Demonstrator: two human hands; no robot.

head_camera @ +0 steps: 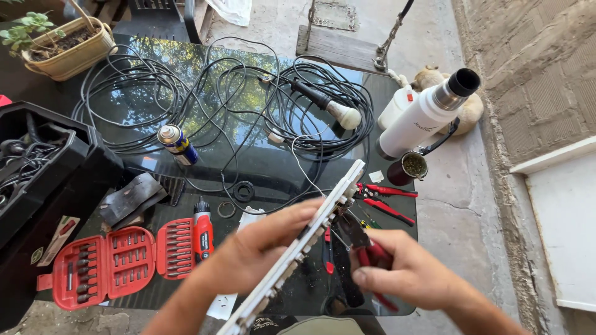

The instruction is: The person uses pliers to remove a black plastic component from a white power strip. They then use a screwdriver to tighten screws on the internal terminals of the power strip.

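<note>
Head view: we hold a long white panel strip fitted with small connectors edge-on above the dark glass table. Our left hand is closed around the strip's middle. Our right hand grips red-handled pliers, whose dark jaws meet the strip's right edge. Beneath the strip, partly hidden, lies a red-handled tool. Just beyond it lie red wire cutters. To the left sit an open red bit case and a red powered screwdriver. Further back, coiled black cables surround a blue spray can and a black microphone. A white flask stands at the right edge.
</note>
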